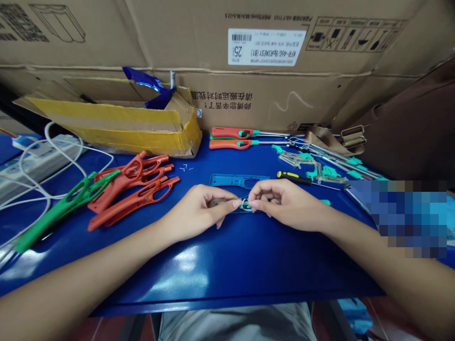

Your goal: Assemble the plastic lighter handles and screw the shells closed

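Note:
My left hand (202,210) pinches a small pale lighter part with thin white wire (244,204) between thumb and forefinger. Fingertips of my right hand (284,203) meet it from the other side, closed on a bit of the part's teal and white end; finer detail is too small to tell. Below both hands lies a blue lighter shell half (236,209), mostly covered by the fingers. Just behind it rests another blue shell half (225,180), hollow side up. A teal tip (325,202) shows past my right hand.
Orange shell halves (133,206) and a green shell half (64,213) lie left, by a power strip (39,163) with loose cables. Behind stand a taped carton (142,125) and orange lighters (232,143). A screwdriver (294,177), clear tanks (322,173) and metal tubes (334,158) are right.

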The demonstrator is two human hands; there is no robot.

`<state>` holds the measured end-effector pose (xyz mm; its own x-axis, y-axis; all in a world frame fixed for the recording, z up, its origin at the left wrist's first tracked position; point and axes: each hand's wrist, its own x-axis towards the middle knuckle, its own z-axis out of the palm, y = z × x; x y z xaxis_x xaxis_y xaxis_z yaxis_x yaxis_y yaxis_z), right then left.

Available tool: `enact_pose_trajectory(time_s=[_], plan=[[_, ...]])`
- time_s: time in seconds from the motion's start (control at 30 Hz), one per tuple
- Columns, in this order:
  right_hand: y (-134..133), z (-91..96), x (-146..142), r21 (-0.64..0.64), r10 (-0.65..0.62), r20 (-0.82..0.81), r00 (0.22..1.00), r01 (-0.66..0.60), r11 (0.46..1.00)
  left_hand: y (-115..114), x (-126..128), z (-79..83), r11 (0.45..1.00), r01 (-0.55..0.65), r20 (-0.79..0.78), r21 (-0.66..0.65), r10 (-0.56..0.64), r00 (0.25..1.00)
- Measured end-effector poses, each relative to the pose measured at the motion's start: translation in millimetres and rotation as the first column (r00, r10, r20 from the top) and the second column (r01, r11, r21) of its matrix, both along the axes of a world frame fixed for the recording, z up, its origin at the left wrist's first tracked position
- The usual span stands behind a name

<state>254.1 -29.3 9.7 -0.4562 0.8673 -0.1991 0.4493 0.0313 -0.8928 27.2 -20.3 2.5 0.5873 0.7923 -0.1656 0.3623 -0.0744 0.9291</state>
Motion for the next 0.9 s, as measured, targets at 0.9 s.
enact_pose_trajectory(time_s=[0.9], plan=[[-0.9,-5.3,-3.5,-0.038,-0.022,-0.034,0.999,0.021,0.999,-0.2,-0.6,-1.4,0.999,0.025,0.02,-0.024,-0.025,0.999]])
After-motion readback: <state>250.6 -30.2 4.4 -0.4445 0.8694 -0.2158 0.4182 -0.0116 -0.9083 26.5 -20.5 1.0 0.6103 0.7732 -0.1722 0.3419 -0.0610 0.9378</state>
